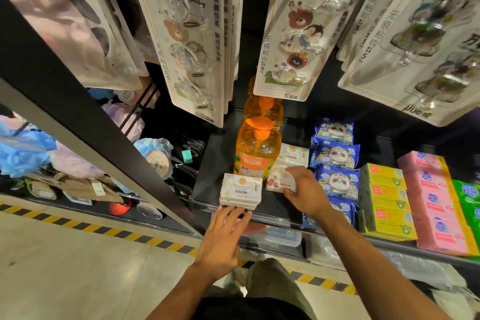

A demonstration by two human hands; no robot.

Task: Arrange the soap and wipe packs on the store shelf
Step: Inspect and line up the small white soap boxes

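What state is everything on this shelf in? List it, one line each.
left hand: open, fingers touching the white soap stack.
right hand: gripping the cherry-print pack.
white soap stack: stacked flat at the shelf edge.
cherry-print pack: flat, held.
orange pump bottle: upright.
blue panda packs: lying in a row.

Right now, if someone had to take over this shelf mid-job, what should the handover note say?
Left hand: fingers straight, tips against the front of the white soap stack at the front edge of the shelf.
Right hand: grips the cherry-print pack, right of the orange pump bottle, with another white pack behind it.
Done: panda wipe packs, yellow boxes and pink packs sit in rows to the right.
Left: probably set the cherry-print pack in line and square up the white soap stack.
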